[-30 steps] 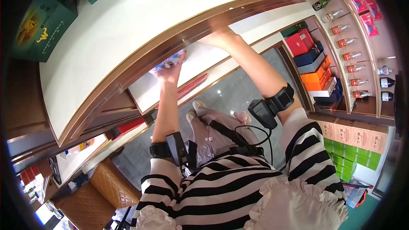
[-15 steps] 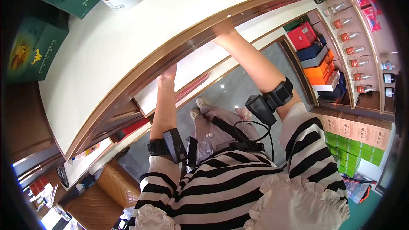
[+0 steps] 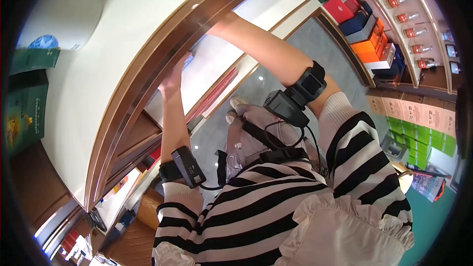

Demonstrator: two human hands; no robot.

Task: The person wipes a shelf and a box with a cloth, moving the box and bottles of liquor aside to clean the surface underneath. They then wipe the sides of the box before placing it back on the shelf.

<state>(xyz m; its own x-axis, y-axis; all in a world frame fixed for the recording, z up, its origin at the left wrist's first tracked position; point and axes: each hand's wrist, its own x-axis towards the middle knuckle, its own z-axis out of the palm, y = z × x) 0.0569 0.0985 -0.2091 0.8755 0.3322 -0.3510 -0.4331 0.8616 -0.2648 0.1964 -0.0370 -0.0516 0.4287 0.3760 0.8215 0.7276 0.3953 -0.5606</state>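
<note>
Both arms reach in beneath the brown edge point(image 3: 148, 59) of a white counter. My left hand point(image 3: 172, 77) is partly visible at the underside of that edge, its fingers mostly hidden. Right by its fingertips is a small blue patch point(image 3: 189, 61) of something I cannot make out; whether the hand grips it does not show. My right hand point(image 3: 222, 23) passes under the same edge farther along, over a white lower shelf point(image 3: 217, 61). Its fingers are out of sight behind the edge.
On the countertop stand a white tub point(image 3: 64, 10) and green boxes point(image 3: 27, 108). At right, shelves hold glass bottles point(image 3: 406, 17), a red box point(image 3: 340, 7) and an orange box point(image 3: 369, 47). Green cartons point(image 3: 409, 138) are stacked below. A brown padded seat point(image 3: 130, 241) is at lower left.
The view has turned and shifted, so the counter edge is steeper and the blue cloth on top has left the frame. A blue patch now shows by my left hand. Both arms stay under the edge.
</note>
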